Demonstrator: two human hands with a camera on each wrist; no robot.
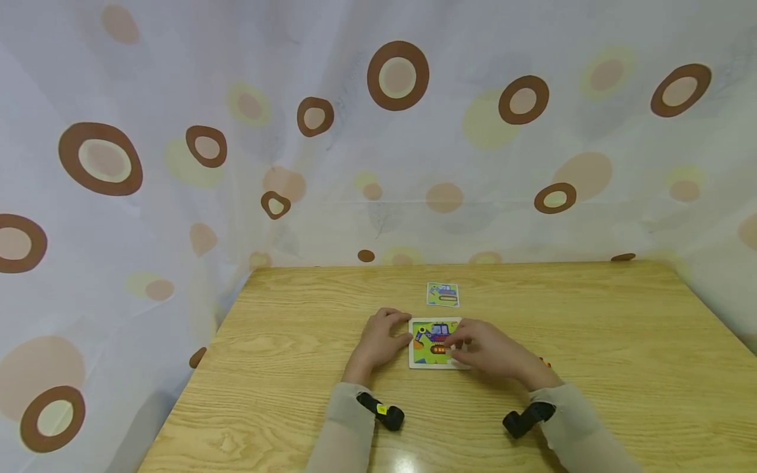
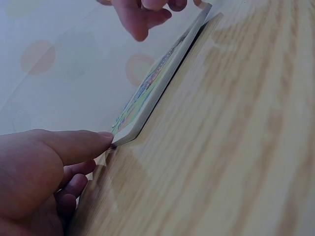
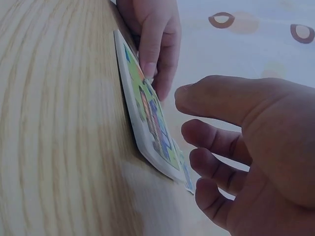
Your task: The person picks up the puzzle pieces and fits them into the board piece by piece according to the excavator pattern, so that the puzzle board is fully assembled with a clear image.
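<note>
A white-framed picture puzzle (image 1: 428, 355) with a blue excavator on green lies flat on the table. My left hand (image 1: 382, 338) is at its left side, index fingertip near the upper corner and thumb at the edge. In the left wrist view the thumb (image 2: 86, 146) lies straight, its tip touching the frame's corner. My right hand (image 1: 487, 348) hovers over the puzzle's right part and hides some of it. The right wrist view shows its thumb (image 3: 211, 98) apart from the bent fingers (image 3: 216, 164), with nothing visible between them.
Behind the puzzle a small card (image 1: 443, 295) with a similar excavator picture lies on the wooden table (image 1: 284, 328). A small orange and black thing (image 1: 545, 362) peeks out beside the right forearm. A patterned white sheet (image 1: 331, 164) hangs behind and along the sides.
</note>
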